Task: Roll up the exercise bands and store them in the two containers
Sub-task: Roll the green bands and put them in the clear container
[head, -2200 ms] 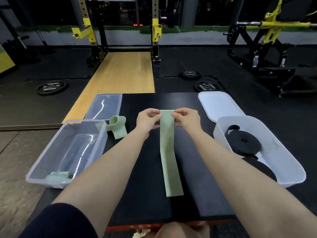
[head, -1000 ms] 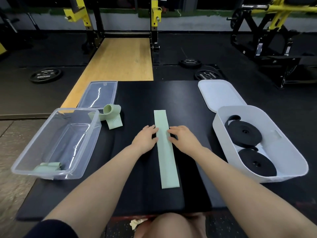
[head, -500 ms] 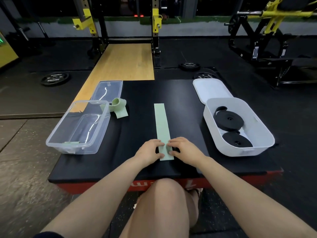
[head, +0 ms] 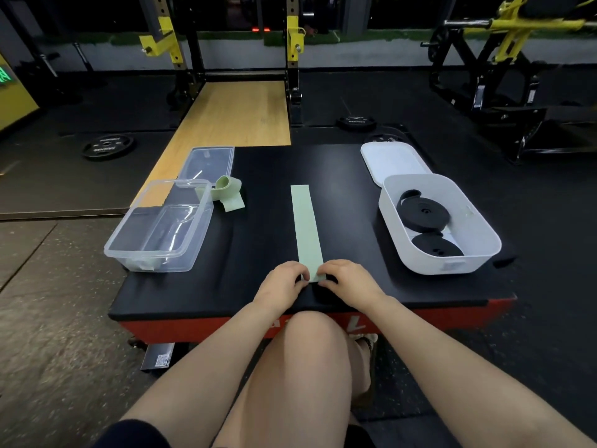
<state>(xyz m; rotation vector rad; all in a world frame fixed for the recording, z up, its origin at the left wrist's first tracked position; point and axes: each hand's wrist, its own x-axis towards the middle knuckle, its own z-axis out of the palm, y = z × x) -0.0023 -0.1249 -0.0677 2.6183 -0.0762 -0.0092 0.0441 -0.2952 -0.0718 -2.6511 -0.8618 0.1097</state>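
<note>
A long pale green exercise band (head: 305,226) lies flat down the middle of the black platform (head: 265,176). My left hand (head: 281,282) and my right hand (head: 347,279) pinch its near end from either side with curled fingers. A second green band (head: 226,194) lies loosely crumpled beside the clear container (head: 161,226), which holds a rolled green band (head: 144,266) at its near end. The white container (head: 442,221) on the right holds two rolled black bands (head: 423,213).
A clear lid (head: 208,161) lies behind the clear container and a white lid (head: 392,160) behind the white one. The platform's red front edge (head: 358,324) is just above my knee. Weight plates (head: 108,145) and rack frames stand on the gym floor beyond.
My hands slid down the green band from its far end to its near end, flattening it on the platform. The view pulled back from the platform.
</note>
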